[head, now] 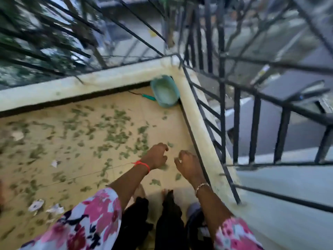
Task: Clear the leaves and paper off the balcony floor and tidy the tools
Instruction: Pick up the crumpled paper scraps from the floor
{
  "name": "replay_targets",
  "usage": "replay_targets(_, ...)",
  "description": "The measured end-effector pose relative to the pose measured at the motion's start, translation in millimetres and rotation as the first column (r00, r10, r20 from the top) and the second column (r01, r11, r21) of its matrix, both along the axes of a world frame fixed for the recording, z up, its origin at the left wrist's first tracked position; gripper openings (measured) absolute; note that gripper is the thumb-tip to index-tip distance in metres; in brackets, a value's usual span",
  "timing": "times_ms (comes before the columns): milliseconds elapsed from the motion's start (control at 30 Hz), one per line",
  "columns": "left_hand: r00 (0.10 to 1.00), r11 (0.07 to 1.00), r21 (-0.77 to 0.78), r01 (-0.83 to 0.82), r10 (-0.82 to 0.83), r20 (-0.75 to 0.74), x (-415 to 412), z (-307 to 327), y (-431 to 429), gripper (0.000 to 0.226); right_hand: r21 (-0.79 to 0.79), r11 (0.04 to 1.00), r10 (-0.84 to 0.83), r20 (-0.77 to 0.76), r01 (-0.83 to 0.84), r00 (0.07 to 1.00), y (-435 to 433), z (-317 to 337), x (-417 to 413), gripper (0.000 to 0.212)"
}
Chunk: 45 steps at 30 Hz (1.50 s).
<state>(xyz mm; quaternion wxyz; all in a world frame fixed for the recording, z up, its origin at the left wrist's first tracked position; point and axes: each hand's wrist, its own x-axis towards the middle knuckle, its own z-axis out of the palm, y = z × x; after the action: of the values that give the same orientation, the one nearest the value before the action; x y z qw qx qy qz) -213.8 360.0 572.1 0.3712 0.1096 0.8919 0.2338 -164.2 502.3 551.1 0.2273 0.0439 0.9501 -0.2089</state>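
Observation:
Green leaves (115, 136) lie scattered over the tan balcony floor (63, 170). Scraps of paper (36, 204) lie at the lower left, with others further up the floor. A teal dustpan (164, 91) leans in the far corner, and a thin tool with a teal handle (148, 97) lies beside it. My left hand (156, 156) and my right hand (187, 164) hover above the floor near the right wall. Their fingers are loosely curled and hold nothing. The whole view is blurred by motion.
A low pale parapet (90, 83) topped by black metal railing (236, 123) bounds the balcony at the back and right. Beyond it are a street and trees. My bare feet (165, 193) stand on the floor below my hands.

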Motion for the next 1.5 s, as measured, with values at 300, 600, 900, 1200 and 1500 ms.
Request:
replay_targets(300, 0.872, 0.893, -0.066, -0.446, 0.416, -0.257, 24, 128, -157, 0.037, 0.142, 0.745, 0.665, -0.074, -0.652, 0.743, -129, 142, -93, 0.029)
replay_targets(600, 0.573, 0.599, -0.004, -0.801, 0.764, -0.297, 116, 149, -268, 0.035, 0.182, 0.336, 0.941, -0.104, -0.924, 0.321, -279, 214, -75, 0.026)
replay_targets(900, 0.347, 0.352, -0.014, -0.936, 0.914, -0.21, 177, 118, -363, 0.036, 0.153, 0.175, 0.984, -0.02, -0.973, 0.174, -388, 185, -52, 0.027)
replay_targets(1200, 0.19, 0.184, -0.051, -0.982, 0.969, -0.158, 213, 86, -438, 0.037, 0.074, 0.156, 0.985, 0.068, -0.985, 0.161, -486, 145, -49, 0.029)
replay_targets(1500, 0.032, 0.023, -0.079, -0.997, 0.993, -0.114, 227, 39, -495, 0.035, -0.05, 0.089, 0.991, 0.106, -0.995, 0.084, -574, 90, -55, 0.025)
